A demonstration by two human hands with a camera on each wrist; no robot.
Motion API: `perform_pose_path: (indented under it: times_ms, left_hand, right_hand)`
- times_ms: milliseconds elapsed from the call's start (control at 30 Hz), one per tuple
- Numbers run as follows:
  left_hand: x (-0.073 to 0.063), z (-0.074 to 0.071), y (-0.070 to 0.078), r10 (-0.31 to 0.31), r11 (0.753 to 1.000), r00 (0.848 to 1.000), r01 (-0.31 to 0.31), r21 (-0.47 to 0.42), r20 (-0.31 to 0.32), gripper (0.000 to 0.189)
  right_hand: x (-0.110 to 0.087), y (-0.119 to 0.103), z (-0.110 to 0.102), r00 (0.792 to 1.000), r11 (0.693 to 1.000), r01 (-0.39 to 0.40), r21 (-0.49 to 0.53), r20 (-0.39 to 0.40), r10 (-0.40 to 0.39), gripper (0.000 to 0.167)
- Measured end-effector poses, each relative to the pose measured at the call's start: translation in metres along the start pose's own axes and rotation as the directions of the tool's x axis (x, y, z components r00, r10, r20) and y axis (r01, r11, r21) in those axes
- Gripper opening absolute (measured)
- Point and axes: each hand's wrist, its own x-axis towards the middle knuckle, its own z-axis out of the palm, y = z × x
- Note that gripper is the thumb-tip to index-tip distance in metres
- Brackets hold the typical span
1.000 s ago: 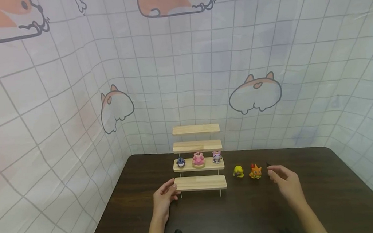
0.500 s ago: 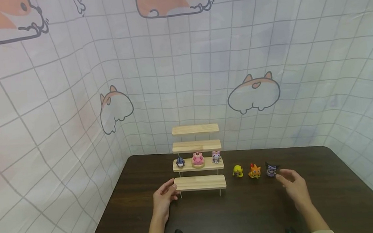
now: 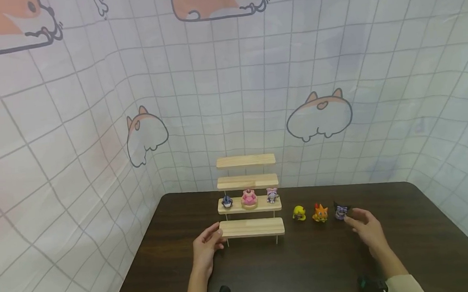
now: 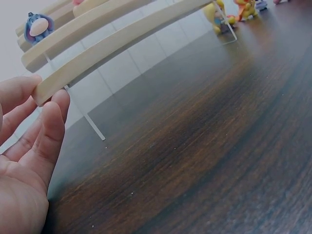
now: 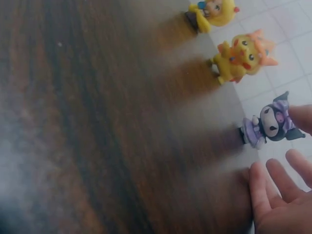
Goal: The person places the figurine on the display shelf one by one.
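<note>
My left hand [image 3: 205, 247] pinches the left end of the lowest plank of a stepped wooden display shelf [image 3: 252, 228], its thumb and fingers on either side of the board in the left wrist view. To the right of the shelf, my right hand [image 3: 368, 231] is beside a black-and-purple Kuromi figurine [image 5: 270, 122] standing upright on the table. One fingertip reaches the figurine's head in the right wrist view, while the other fingers are extended and loose. Left of it stand an orange-and-yellow Pikachu-like figurine [image 5: 241, 56] and a yellow-haired figurine [image 5: 217, 12].
On the second plank sit a blue Eeyore figurine [image 3: 227, 202], a pink figurine on a round base [image 3: 248, 199] and a lilac figurine [image 3: 272, 195]. The dark table [image 3: 293, 269] ends near a grid-patterned curtain [image 3: 249, 80]. Wrist devices show below both hands.
My right hand let go of the Kuromi figurine and drew back to the right, leaving it standing; it has since come slightly closer again. My left hand keeps its place on the shelf.
</note>
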Motion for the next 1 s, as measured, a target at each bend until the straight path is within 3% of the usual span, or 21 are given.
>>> perform_pose_path:
  times_ms: [333, 700, 1000]
  left_hand:
    - [0.000, 0.000, 0.002, -0.001, 1.000, 1.000, 0.001, -0.004, 0.008, 0.041]
    - [0.000, -0.001, 0.000, 0.019, 1.000, 1.000, -0.019, -0.009, 0.013, 0.044]
    - [0.001, -0.001, -0.001, 0.029, 0.999, 1.000, -0.029, -0.015, 0.011, 0.043]
  right_hand:
    - [0.013, 0.002, 0.006, 1.000, 0.999, 0.020, -0.039, 0.012, -0.019, 0.075]
    - [0.026, 0.001, 0.011, 0.999, 0.998, 0.048, -0.038, -0.013, -0.049, 0.059]
    - [0.026, 0.000, 0.011, 0.999, 0.996, 0.055, -0.072, 0.005, -0.054, 0.061]
